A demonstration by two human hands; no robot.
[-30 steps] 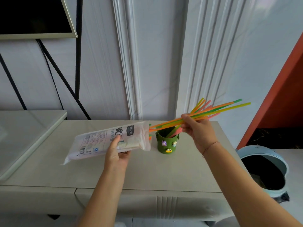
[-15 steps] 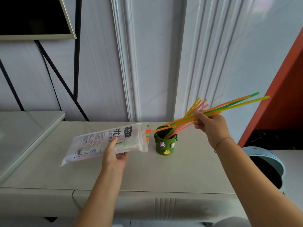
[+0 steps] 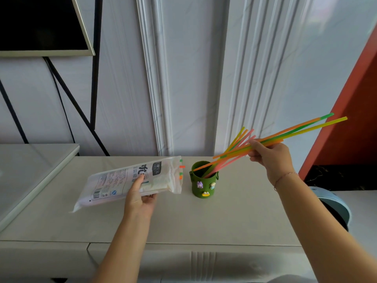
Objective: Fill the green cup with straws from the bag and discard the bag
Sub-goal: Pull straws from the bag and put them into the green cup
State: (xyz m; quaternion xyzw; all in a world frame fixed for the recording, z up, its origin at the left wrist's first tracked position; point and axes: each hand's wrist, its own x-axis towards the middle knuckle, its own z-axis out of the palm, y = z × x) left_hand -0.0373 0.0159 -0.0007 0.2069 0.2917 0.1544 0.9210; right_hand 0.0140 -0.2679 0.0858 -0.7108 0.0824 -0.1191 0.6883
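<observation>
A green cup [image 3: 203, 185] with small cartoon charms stands on the pale cabinet top [image 3: 204, 221]. Several coloured straws lean in it toward the upper right. My right hand [image 3: 271, 158] pinches a bundle of orange, green and yellow straws [image 3: 295, 130], tilted with their lower ends at the cup's rim. My left hand [image 3: 140, 198] grips a white printed plastic bag [image 3: 122, 180] held just above the cabinet, its open mouth facing the cup. A few straw tips [image 3: 181, 169] poke out of the bag's mouth.
A light blue bin [image 3: 334, 209] with a dark opening sits low at the right, beside the cabinet. An orange panel [image 3: 355, 111] rises at the right. A screen on a black stand [image 3: 40, 25] hangs upper left, above a glass-topped table [image 3: 30, 172].
My right hand has drawn the straw bundle right and upward, out of the bag, and its lower ends now reach the cup's rim. The bag has barely moved.
</observation>
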